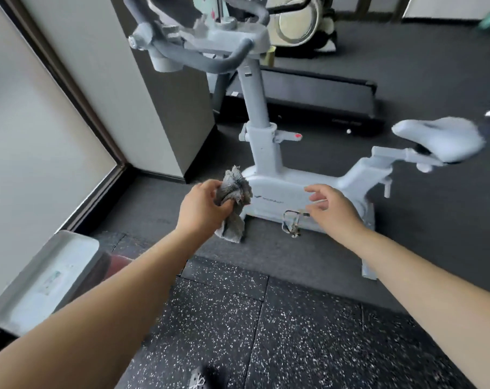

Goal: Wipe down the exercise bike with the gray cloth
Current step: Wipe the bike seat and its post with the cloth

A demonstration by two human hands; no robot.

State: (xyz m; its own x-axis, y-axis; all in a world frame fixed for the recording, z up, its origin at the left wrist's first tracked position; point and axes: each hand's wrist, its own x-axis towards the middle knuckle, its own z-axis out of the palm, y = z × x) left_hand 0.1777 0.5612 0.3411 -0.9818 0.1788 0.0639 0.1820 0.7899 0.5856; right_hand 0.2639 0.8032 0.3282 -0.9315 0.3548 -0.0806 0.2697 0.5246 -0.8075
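A light grey exercise bike (280,189) stands in front of me, handlebars (204,60) at upper left and saddle (440,138) at right. My left hand (201,209) grips a bunched gray cloth (234,192) beside the front end of the bike's body; part of the cloth hangs below the hand. My right hand (330,209) hovers with fingers apart over the body's side, just above the pedal (292,223). It holds nothing.
A black treadmill (308,96) lies behind the bike. A grey pillar (142,108) and a window frame stand at left. A pale grey machine base (44,276) sits at lower left. Speckled rubber mat (252,332) covers the floor under me.
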